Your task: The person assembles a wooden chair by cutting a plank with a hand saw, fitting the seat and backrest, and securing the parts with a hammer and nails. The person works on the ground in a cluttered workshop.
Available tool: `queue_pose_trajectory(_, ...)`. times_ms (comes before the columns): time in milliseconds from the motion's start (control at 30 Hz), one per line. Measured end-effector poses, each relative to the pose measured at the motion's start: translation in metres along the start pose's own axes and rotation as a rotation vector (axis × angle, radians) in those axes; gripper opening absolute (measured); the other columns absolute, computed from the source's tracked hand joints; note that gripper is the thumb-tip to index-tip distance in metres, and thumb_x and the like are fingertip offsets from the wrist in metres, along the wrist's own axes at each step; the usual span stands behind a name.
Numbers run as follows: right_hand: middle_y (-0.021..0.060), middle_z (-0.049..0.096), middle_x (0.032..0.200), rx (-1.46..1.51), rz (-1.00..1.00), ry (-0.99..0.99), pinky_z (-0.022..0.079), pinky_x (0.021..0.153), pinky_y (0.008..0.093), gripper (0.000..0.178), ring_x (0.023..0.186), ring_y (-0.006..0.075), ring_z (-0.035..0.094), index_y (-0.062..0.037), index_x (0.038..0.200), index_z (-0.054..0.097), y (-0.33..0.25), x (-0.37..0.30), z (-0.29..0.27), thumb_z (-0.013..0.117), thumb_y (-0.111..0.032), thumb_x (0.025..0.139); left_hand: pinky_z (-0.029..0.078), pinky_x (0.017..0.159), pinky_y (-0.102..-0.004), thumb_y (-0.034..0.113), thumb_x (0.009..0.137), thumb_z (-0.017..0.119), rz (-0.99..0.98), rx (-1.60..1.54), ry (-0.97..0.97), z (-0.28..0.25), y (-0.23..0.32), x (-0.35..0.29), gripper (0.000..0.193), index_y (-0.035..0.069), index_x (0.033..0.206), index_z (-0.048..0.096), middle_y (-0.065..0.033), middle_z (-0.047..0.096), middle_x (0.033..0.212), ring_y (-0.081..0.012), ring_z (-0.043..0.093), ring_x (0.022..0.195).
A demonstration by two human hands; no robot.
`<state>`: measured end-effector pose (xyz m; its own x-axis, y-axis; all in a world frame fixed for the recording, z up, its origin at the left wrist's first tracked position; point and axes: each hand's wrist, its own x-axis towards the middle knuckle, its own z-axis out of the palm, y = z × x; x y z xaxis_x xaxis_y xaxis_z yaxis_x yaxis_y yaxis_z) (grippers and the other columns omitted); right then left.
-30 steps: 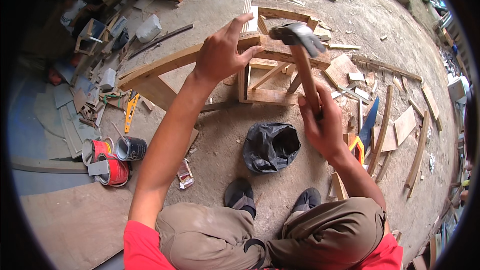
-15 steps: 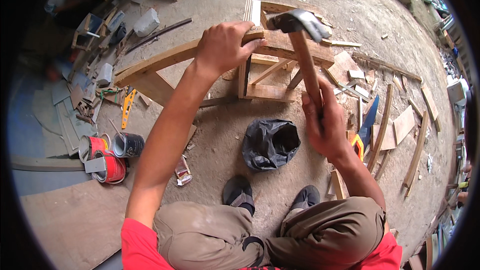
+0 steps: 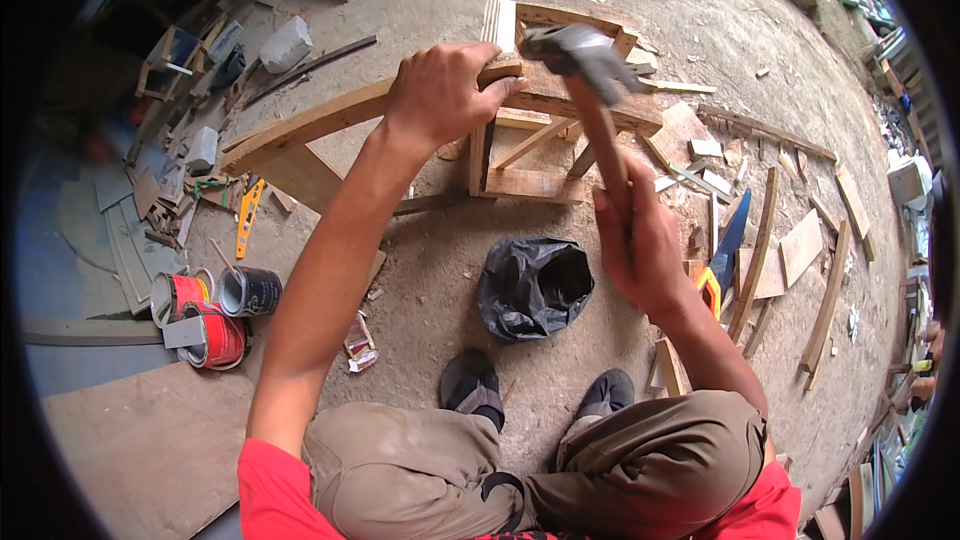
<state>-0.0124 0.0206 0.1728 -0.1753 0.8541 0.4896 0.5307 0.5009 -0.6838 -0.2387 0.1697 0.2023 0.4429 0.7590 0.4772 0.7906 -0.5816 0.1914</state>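
Observation:
My right hand (image 3: 642, 245) is closed around the wooden handle of a claw hammer (image 3: 598, 135). The metal head, blurred by motion, is above the top piece of a wooden frame (image 3: 535, 184); whether it touches the wood I cannot tell. My left hand (image 3: 435, 95) is wrapped over a curved wooden rail (image 3: 310, 126) where it meets the frame's upright, thumb on the near side. Beyond the hands, the frame shows slanted braces and a plywood-edged post. Anything under my left fingers is hidden.
Between my feet and the frame sits a black plastic bag (image 3: 535, 290), its mouth open. A handsaw (image 3: 730, 245) and curved wood strips (image 3: 828, 300) lie to the right. Paint cans (image 3: 250, 292), a yellow level-like tool (image 3: 249, 220) and a concrete block (image 3: 287, 45) are at left.
The hammer head has shifted slightly left and down over the wood, with my right hand still around the handle. My left hand keeps its place on the rail.

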Motion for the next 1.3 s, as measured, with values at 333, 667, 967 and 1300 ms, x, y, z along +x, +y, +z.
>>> queue_pose_trajectory(333, 0.024, 0.062, 0.077, -0.023, 0.021, -0.057, 0.049, 0.059, 0.0456, 0.04, 0.071, 0.0436, 0.065, -0.0022, 0.131, 0.042, 0.006, -0.003, 0.003, 0.056, -0.001, 0.094, 0.057, 0.066, -0.0458, 0.049, 0.085, 0.069, -0.028, 0.018, -0.033, -0.005, 0.004, 0.003, 0.041, 0.008, 0.084, 0.071, -0.017, 0.07, 0.075, -0.0353, 0.071, 0.072)
queue_pose_trajectory(667, 0.025, 0.062, 0.075, -0.011, 0.003, 0.003, 0.046, 0.056, 0.0478, 0.038, 0.067, 0.0463, 0.063, -0.0006, 0.132, 0.043, 0.002, 0.002, 0.003, 0.055, -0.004, 0.096, 0.056, 0.064, -0.0426, 0.049, 0.081, 0.074, -0.029, -0.002, -0.016, -0.003, 0.003, 0.003, 0.044, 0.007, 0.096, 0.074, -0.0163, 0.07, 0.071, -0.0333, 0.071, 0.067)
queue_pose_trajectory(967, 0.0222, 0.061, 0.072, -0.034, 0.107, 0.025, 0.047, 0.054, 0.0441, 0.035, 0.063, 0.04, 0.065, -0.0004, 0.129, 0.045, -0.004, -0.001, -0.003, 0.056, -0.003, 0.095, 0.056, 0.084, -0.0363, 0.027, 0.082, 0.077, -0.043, -0.191, -0.287, -0.033, -0.002, 0.014, 0.044, 0.001, 0.117, 0.069, -0.02, 0.073, 0.098, -0.0283, 0.073, 0.089)
queue_pose_trajectory(1300, 0.0217, 0.063, 0.078, 0.016, 0.023, -0.001, 0.049, 0.059, 0.0429, 0.036, 0.069, 0.0411, 0.066, -0.0003, 0.127, 0.046, 0.007, -0.007, 0.008, 0.057, 0.0, 0.093, 0.053, 0.078, -0.0356, 0.014, 0.074, 0.08, 0.002, -0.276, -0.36, -0.033, -0.02, 0.022, 0.046, 0.002, 0.116, 0.067, -0.0138, 0.073, 0.095, -0.0245, 0.07, 0.084)
